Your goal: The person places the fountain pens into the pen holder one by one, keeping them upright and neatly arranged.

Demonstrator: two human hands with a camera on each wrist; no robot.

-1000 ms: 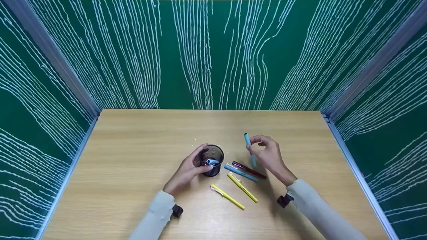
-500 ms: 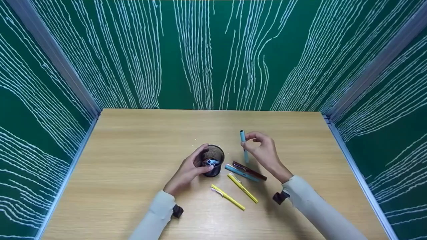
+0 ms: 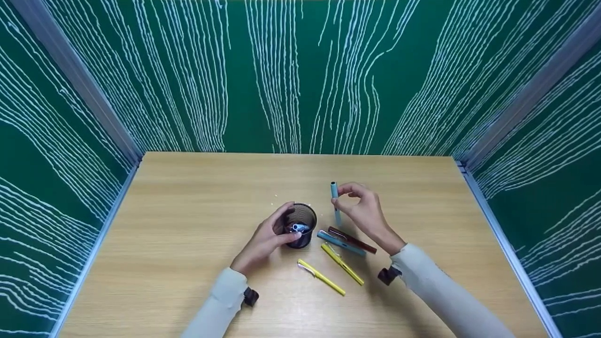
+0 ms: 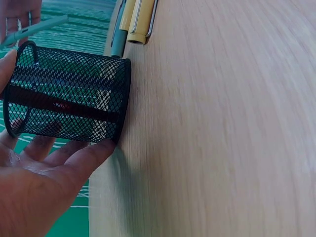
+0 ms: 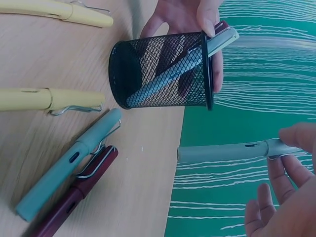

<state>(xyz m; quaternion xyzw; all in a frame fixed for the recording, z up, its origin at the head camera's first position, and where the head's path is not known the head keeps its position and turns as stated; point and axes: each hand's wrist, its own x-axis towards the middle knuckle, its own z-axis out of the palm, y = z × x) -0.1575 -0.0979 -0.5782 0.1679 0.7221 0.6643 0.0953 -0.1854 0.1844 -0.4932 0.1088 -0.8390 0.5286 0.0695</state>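
My left hand grips a black mesh pen cup, fingers and thumb round its side, as it stands on the table. Inside lean a light blue pen and a dark red pen, their ends above the rim in the right wrist view. To the cup's right, my right hand pinches another light blue pen near its clip end between thumb and fingers. That pen is held nearly upright, apart from the cup.
Between the hands lie a light blue pen and a dark red pen side by side. Two yellow pens lie nearer on the wooden table. Green walls with white wavy lines enclose the back and sides.
My right hand has moved left toward the cup, carrying the light blue pen, which has turned more upright. The left hand and the cup stay in place.
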